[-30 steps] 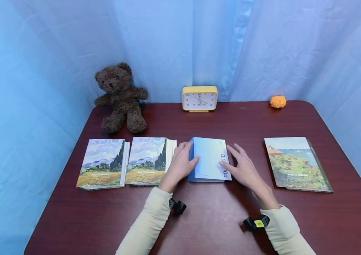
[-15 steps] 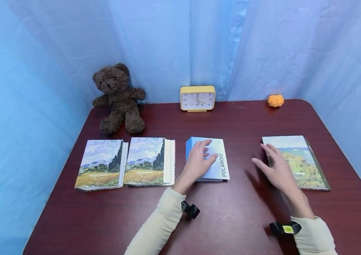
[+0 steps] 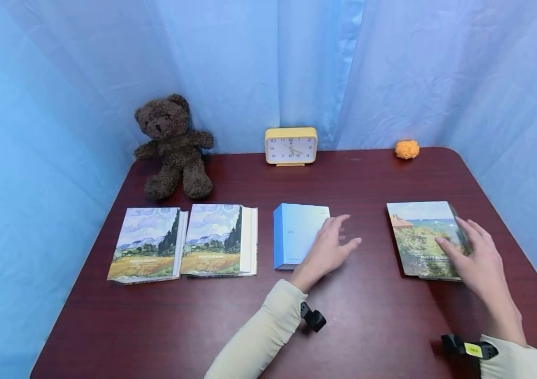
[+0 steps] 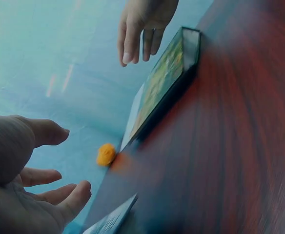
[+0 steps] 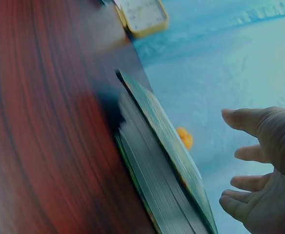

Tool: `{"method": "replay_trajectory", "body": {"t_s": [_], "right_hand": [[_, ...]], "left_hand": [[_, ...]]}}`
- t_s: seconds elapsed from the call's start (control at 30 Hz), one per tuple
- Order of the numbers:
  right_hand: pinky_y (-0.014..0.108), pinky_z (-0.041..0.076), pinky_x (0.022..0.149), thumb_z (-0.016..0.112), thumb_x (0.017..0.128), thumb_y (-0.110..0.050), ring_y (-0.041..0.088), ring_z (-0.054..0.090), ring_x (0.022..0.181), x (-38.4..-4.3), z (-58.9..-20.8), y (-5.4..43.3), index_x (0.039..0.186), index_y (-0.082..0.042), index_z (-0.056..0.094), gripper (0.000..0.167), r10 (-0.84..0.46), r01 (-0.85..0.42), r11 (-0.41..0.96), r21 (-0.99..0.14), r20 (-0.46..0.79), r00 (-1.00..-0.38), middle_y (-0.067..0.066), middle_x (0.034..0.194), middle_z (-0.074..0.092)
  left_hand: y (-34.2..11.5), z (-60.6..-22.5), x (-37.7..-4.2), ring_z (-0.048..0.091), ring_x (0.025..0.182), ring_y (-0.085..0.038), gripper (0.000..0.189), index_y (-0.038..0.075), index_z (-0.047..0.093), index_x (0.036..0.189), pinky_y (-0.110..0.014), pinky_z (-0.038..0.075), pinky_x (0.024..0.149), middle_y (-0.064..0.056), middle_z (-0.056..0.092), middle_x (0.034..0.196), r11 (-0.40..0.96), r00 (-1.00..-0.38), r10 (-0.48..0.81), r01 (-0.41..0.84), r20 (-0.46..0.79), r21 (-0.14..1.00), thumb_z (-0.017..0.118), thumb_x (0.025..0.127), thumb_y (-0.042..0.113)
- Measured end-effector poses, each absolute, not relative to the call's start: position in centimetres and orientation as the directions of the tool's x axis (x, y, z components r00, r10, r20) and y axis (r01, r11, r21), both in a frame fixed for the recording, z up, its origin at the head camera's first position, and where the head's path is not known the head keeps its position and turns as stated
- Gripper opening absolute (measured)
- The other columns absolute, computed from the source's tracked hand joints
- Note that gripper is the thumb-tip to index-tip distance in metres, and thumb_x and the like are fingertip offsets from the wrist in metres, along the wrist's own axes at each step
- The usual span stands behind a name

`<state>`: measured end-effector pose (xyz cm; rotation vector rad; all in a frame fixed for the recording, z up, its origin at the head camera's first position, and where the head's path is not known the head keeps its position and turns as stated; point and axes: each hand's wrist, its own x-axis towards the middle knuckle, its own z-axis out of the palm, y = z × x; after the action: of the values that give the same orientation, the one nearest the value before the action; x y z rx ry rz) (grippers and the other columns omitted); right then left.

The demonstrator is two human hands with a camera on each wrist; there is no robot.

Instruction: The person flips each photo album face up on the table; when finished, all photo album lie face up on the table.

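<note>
My left hand hovers over the right side of the blue-and-white Polaroid album, fingers spread and holding nothing. Its forearm and palm hide most of the lettering on that cover. Above the right edge of the photo album with a seaside painting, my right hand is spread, with nothing in its grip. In the right wrist view the seaside album's page block lies beside the hand, with air between them. The left wrist view shows the right hand above the same album.
Two photo albums with a wheat-field painting, the outer one and the inner one, lie side by side at the left. Along the back are a brown teddy bear, a yellow clock and an orange ball-like thing.
Both hands have moved right. The left went from the Polaroid album's left edge across to its right side; the right left that album and came over the seaside album.
</note>
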<state>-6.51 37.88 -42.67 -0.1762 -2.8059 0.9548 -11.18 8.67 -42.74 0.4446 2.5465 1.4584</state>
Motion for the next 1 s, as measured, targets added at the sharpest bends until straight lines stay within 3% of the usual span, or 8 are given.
{"method": "replay_trajectory", "body": {"t_s": [0.13, 0.53, 0.8, 1.0], "right_hand": [[0.075, 0.014, 0.1, 0.056, 0.096, -0.031, 0.054, 0.01, 0.14, -6.1, -42.9, 39.2, 0.152, -0.003, 0.023, 0.07, 0.171, 0.071, 0.789, -0.61, 0.108, -0.979, 0.03, 0.155, 0.01], [0.075, 0.013, 0.1, 0.054, 0.096, -0.036, 0.056, 0.005, 0.139, -6.2, -44.3, 42.6, 0.152, 0.003, 0.011, 0.081, 0.134, 0.114, 0.804, -0.583, -0.009, -0.991, 0.04, 0.15, 0.006], [0.074, 0.023, 0.092, 0.053, 0.097, -0.038, 0.062, 0.018, 0.13, -6.6, -45.3, 43.7, 0.15, 0.008, 0.006, 0.084, 0.094, 0.114, 0.811, -0.574, -0.064, -0.994, 0.045, 0.143, 0.017], [0.07, 0.031, 0.086, 0.052, 0.097, -0.038, 0.063, 0.031, 0.12, -7.0, -45.4, 43.5, 0.15, 0.008, 0.007, 0.084, 0.08, 0.119, 0.809, -0.575, -0.093, -0.992, 0.046, 0.14, 0.024]], "left_hand": [[10.3, -43.0, -10.8, 0.064, 0.106, -0.013, 0.059, 0.014, 0.044, 0.142, -0.015, 0.048, 0.086, -0.006, 0.049, 0.134, 0.504, -0.934, 0.355, 0.171, -0.023, 0.847, 0.067, 0.09, 0.03], [14.6, -44.6, -10.1, 0.062, 0.103, -0.005, 0.071, 0.012, 0.038, 0.146, -0.013, 0.047, 0.083, -0.004, 0.055, 0.127, 0.534, -0.911, 0.388, 0.098, -0.141, 0.84, 0.07, 0.087, 0.034], [17.0, -45.3, -10.2, 0.063, 0.098, -0.003, 0.073, 0.012, 0.037, 0.146, -0.013, 0.048, 0.081, -0.001, 0.056, 0.125, 0.46, -0.915, 0.363, 0.011, -0.177, 0.888, 0.073, 0.085, 0.029], [18.5, -45.7, -10.2, 0.062, 0.099, 0.0, 0.073, 0.011, 0.034, 0.148, -0.009, 0.046, 0.081, 0.0, 0.054, 0.128, 0.492, -0.911, 0.386, 0.069, -0.146, 0.868, 0.071, 0.086, 0.026]]}}
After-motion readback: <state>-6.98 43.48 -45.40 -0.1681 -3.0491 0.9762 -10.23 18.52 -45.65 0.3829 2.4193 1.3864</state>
